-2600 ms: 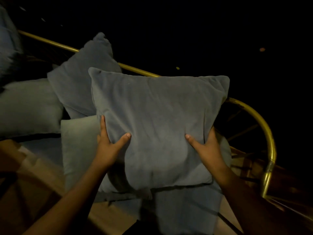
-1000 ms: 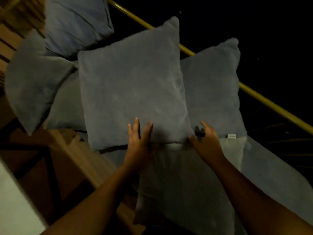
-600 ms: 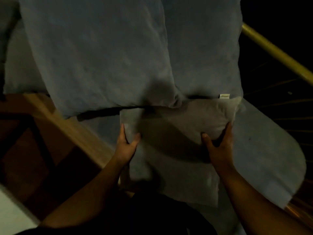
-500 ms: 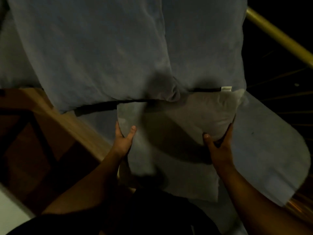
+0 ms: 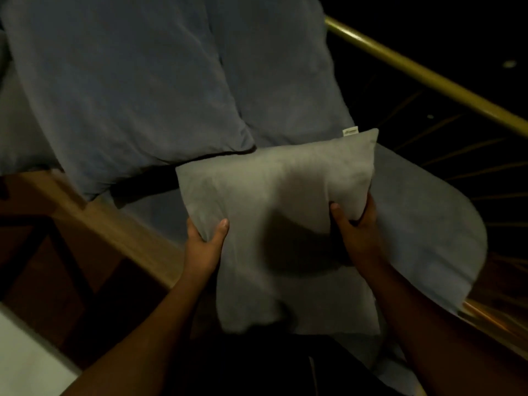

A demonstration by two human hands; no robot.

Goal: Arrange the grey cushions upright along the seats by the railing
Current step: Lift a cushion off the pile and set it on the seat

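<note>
I hold a light grey cushion (image 5: 274, 201) in both hands, lifted off the seat pad (image 5: 423, 230) and tilted toward me. My left hand (image 5: 204, 247) pinches its left edge, thumb on top. My right hand (image 5: 357, 232) grips its right side, fingers wrapped behind. Two darker blue-grey cushions stand upright behind it: one on the left (image 5: 120, 87), one to its right (image 5: 280, 75) with a small white tag at its lower corner. They lean toward the brass railing (image 5: 428, 78).
The wooden front edge of the bench (image 5: 114, 218) runs diagonally at the left. Dark floor lies below it, and a pale surface (image 5: 25, 364) shows at the bottom left. Beyond the railing it is dark, with thin balusters (image 5: 463, 155).
I let go of the upright blue-grey cushion, took the light grey cushion lying on the seat by both sides, and have lifted it up toward me.
</note>
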